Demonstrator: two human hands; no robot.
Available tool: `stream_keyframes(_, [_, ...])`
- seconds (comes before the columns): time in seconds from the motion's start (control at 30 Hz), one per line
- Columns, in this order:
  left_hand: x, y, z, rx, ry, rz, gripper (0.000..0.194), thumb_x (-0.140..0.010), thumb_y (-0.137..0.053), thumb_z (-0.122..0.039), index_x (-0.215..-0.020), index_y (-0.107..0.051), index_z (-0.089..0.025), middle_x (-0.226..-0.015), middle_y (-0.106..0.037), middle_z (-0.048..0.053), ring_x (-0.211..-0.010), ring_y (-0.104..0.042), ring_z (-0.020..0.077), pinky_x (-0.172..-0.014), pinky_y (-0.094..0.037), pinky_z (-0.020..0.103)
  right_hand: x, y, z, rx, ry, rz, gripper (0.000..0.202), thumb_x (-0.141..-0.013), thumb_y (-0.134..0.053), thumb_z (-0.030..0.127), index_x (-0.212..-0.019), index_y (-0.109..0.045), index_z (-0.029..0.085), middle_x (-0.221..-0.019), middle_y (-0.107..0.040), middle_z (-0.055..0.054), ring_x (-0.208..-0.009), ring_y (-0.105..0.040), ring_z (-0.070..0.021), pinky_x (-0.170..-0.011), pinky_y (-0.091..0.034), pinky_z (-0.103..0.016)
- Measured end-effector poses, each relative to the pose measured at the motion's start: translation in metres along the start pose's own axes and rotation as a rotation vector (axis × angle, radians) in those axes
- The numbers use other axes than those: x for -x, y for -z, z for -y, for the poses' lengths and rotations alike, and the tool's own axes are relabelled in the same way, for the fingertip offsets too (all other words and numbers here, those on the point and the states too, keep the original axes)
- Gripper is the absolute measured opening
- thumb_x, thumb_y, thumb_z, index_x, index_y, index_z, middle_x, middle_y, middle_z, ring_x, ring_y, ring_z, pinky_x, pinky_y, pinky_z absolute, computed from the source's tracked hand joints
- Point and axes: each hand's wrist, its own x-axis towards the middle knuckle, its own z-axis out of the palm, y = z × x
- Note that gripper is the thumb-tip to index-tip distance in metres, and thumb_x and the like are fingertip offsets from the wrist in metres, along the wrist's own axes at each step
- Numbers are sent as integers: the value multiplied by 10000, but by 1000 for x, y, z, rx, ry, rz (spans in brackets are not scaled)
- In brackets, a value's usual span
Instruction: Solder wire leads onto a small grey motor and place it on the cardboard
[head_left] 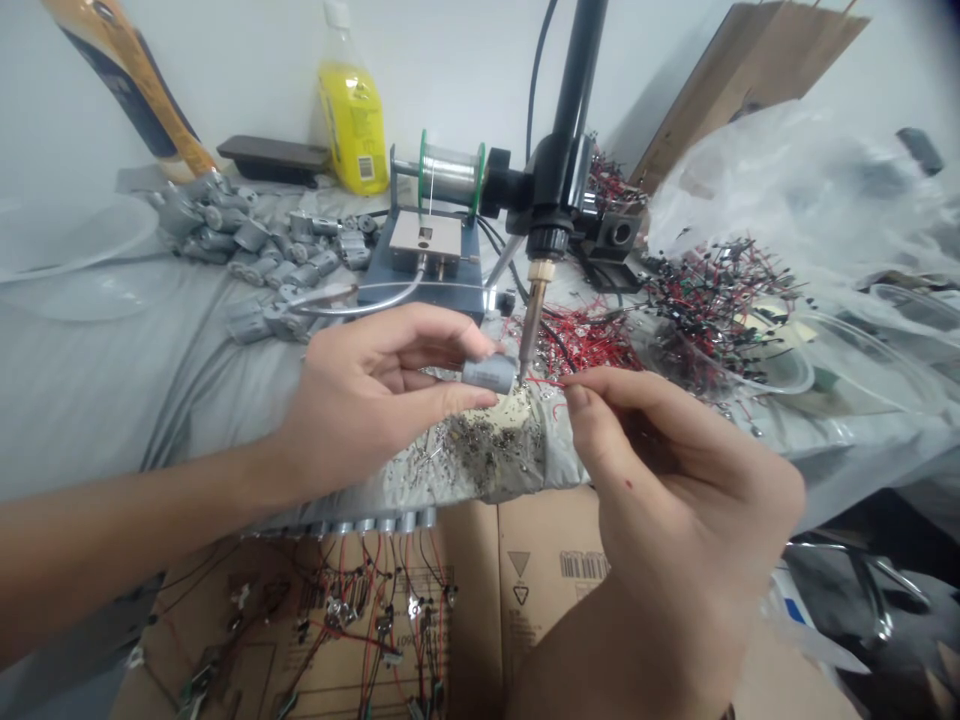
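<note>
My left hand [367,395] pinches a small grey cylindrical motor [489,374] between thumb and fingers, its end right under the tip of a mounted soldering iron [534,310]. My right hand [675,500] pinches a thin red wire [547,381] whose end reaches the motor at the iron's tip. Both hands hover over a patch of the table edge [487,455] crusted with solder splatter. A solder spool [448,172] sits on a blue feeder unit [424,255] just behind.
A heap of grey motors [247,240] lies at the back left, and piles of red and black wires [712,290] fill clear plastic bags on the right. A yellow bottle [351,110] stands at the back. Below the table edge, a cardboard box [360,620] holds wired motors.
</note>
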Motion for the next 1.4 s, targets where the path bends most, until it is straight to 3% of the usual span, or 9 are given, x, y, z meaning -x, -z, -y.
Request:
stream_keyframes(0.13, [0,0,0,-5,5,-2,263,-824,-963,-230,-1017,-794,-291,-1117,-816,-35,-1057,-809,254,-987,-722,340,0,0,0,5,2,-4,184,-936,-740,122,-940,-797,297,-813,-710,85,-702,-601,-57,-624,-473,-204])
stream_keyframes(0.37, [-1,0,0,-15,-9,5,260,-834,-957,-211,-1018,-799,-303,-1110,-814,-58,-1057,-806,207,-974,-709,248,2,1,2,10,3,5,186,-944,-731,120,-938,-793,296,-818,-707,87,-711,-601,-55,-628,-470,-192])
stream_keyframes(0.67, [-1,1,1,-25,2,-3,257,-825,-963,-239,-1010,-794,-294,-1117,-814,-35,-1050,-804,241,-971,-725,323,0,2,1,25,11,29,160,-939,-739,140,-907,-797,286,-758,-680,66,-653,-572,-79,-562,-440,-223])
stream_keyframes(0.93, [0,0,1,-45,-18,-11,269,-823,-966,-222,-1013,-796,-305,-1097,-813,-53,-1028,-802,204,-950,-719,266,-1,3,1,41,22,27,162,-925,-752,134,-886,-782,288,-782,-708,78,-675,-593,-64,-582,-467,-189])
stream_keyframes(1.13, [0,0,1,-54,-12,-8,270,-823,-970,-242,-1016,-792,-302,-1112,-810,-44,-1048,-800,221,-963,-724,300,-2,3,1,16,8,43,168,-930,-734,122,-887,-784,277,-768,-700,74,-665,-591,-68,-581,-466,-201])
stream_keyframes(1.4, [0,-1,2,-44,-70,1,270,-841,-927,-128,-1020,-792,-280,-1087,-815,-47,-1019,-808,182,-938,-711,207,-3,3,0,3,-3,65,151,-933,-731,133,-880,-775,268,-747,-677,95,-646,-569,-42,-577,-442,-176])
